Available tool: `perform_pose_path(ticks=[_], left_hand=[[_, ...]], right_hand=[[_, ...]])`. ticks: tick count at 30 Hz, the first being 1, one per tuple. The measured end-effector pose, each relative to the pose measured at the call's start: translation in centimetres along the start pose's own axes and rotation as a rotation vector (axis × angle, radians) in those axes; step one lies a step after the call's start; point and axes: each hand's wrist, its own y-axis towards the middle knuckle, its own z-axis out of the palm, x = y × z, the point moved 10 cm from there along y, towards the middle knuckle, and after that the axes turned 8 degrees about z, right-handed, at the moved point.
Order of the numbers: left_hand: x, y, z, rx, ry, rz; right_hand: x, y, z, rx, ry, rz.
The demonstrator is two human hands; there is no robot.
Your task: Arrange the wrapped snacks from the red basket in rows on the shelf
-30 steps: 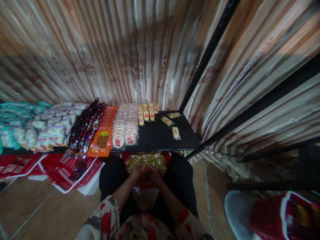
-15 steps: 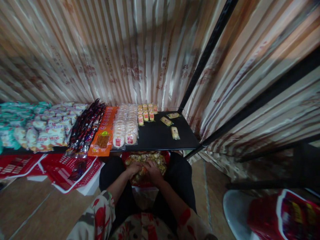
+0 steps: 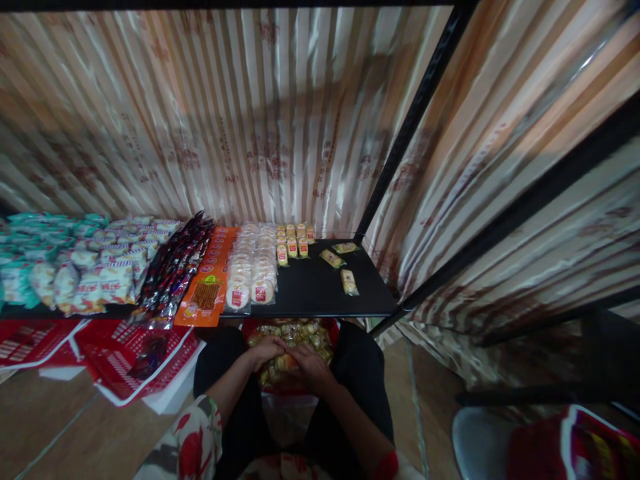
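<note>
A red bag (image 3: 327, 327) full of small yellow snack packets (image 3: 295, 331) rests between my knees, under the front edge of a black shelf (image 3: 320, 287). My left hand (image 3: 267, 349) and my right hand (image 3: 309, 363) are both in the packets, fingers curled around a few of them (image 3: 284, 363). On the shelf, a short double row of the same yellow packets (image 3: 294, 241) stands at the back, with three loose ones (image 3: 349, 281) lying to its right.
Left along the shelf lie round white cakes (image 3: 251, 270), an orange snack pack (image 3: 209, 287), dark wrapped sticks (image 3: 173, 273) and teal and white bags (image 3: 65, 267). Red baskets (image 3: 135, 357) sit below. A striped curtain backs the shelf. A white stool (image 3: 480, 443) with a red bag stands right.
Both hands have shifted slightly forward into the bag and closed on packets. My head has tipped, so the whole scene sits a little lower in the view.
</note>
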Motion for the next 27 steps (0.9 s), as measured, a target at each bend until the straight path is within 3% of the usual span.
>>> perform_pose_path(ticks=[6, 13, 20, 27], left_hand=[[-1.7, 0.2, 0.0, -0.028, -0.181, 0.069], [-6.3, -0.9, 0.6, 0.021, -0.475, 0.223], [-9.3, -1.6, -0.4, -0.078, -0.633, 0.308], [-11.3, -1.5, -1.2, -0.191, -0.68, 0.362]], right_hand=[[-1.0, -0.4, -3.0, -0.134, 0.04, 0.122], [-1.6, -0.6, -6.7, -0.311, 0.188, 0.218], [-2.0, -0.6, -10.0, -0.493, 0.306, 0.293], [-3.2, 0.3, -11.9, -0.595, 0.35, 0.447]])
